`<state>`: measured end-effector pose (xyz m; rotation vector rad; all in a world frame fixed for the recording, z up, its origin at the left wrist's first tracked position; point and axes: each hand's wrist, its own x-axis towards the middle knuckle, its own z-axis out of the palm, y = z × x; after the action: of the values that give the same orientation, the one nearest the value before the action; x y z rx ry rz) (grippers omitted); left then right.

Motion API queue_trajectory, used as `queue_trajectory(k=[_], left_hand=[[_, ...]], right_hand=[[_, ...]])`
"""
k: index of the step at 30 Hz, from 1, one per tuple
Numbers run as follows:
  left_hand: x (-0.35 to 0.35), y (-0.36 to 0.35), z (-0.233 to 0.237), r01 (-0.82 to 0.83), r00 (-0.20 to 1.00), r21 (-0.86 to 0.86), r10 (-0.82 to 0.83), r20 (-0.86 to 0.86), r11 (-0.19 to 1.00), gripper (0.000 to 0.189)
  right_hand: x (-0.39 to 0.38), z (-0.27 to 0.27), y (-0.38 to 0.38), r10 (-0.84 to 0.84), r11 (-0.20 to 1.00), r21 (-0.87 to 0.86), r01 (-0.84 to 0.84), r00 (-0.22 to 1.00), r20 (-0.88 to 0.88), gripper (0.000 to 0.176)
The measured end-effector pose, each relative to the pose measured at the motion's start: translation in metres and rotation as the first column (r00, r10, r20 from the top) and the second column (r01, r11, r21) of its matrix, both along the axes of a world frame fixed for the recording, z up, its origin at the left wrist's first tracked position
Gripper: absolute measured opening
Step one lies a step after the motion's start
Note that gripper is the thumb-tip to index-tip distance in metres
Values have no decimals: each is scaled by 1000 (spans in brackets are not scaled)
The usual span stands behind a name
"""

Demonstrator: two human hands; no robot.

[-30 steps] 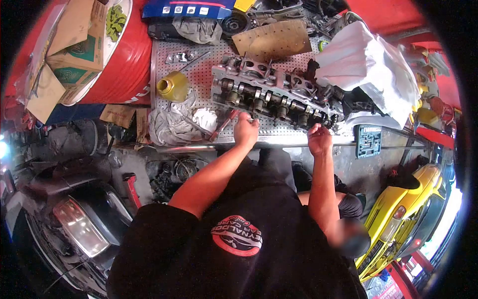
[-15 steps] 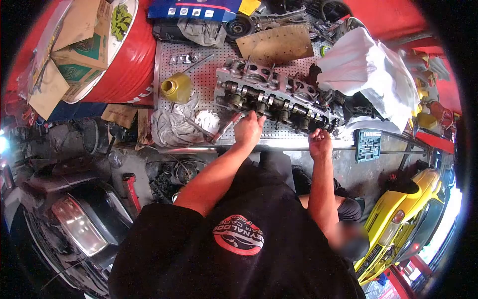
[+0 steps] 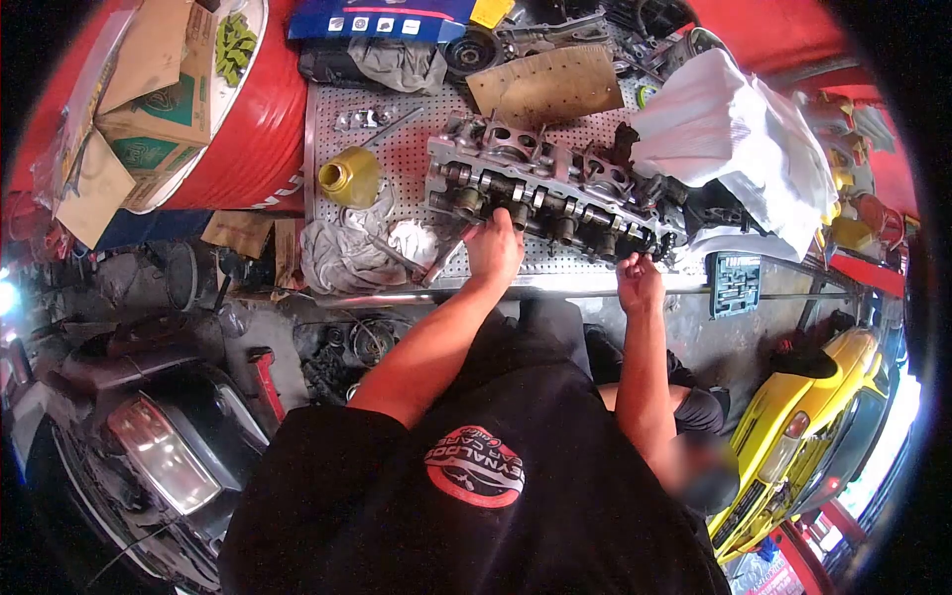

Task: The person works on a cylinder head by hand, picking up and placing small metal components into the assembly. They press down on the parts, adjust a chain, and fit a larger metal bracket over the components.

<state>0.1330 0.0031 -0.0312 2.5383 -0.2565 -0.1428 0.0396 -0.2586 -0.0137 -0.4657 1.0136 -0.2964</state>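
A metal cylinder head (image 3: 535, 159) lies aslant on the perforated workbench, with a camshaft (image 3: 540, 196) running along its near side. My left hand (image 3: 494, 250) is at its near edge, left of the middle, with fingers closed against the metal beneath the camshaft. Farther right, my right hand (image 3: 641, 283) has its fingertips pinched together at the near edge by the camshaft's right end. Whatever is between those fingertips is too small to make out. A handled tool (image 3: 448, 256) lies left of my left hand, beside crumpled rags (image 3: 347, 248).
A yellow bottle (image 3: 349, 177) without a cap stands left of the cylinder head. White cloth (image 3: 729, 139) covers something at the right. A teal socket set case (image 3: 734, 285) lies past the bench edge. Another person (image 3: 706, 476) is low down beside my right arm.
My left hand has shifted slightly left and farther in toward the camshaft. My right hand stays at nearly the same spot on the near edge.
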Motion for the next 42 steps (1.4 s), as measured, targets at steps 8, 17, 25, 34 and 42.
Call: queue_trajectory(k=[8, 17, 25, 34, 42], left_hand=[[-4, 1, 6, 23, 995, 21, -21, -98, 1000, 33], [-8, 0, -16, 30, 975, 54, -17, -222, 998, 32], [-2, -2, 0, -1, 995, 35, 4, -96, 999, 32], [1, 5, 14, 59, 998, 72, -60, 19, 996, 30], [1, 6, 4, 123, 992, 60, -120, -47, 991, 32]], right_hand=[[4, 12, 10, -101, 995, 23, 102, 994, -33, 28], [3, 8, 15, -99, 992, -77, 98, 995, -16, 18], [4, 5, 10, -233, 971, 40, 234, 972, -33, 15], [-2, -12, 4, -179, 973, -160, 168, 982, -58, 23], [0, -6, 11, -269, 962, -49, 267, 963, -35, 17]])
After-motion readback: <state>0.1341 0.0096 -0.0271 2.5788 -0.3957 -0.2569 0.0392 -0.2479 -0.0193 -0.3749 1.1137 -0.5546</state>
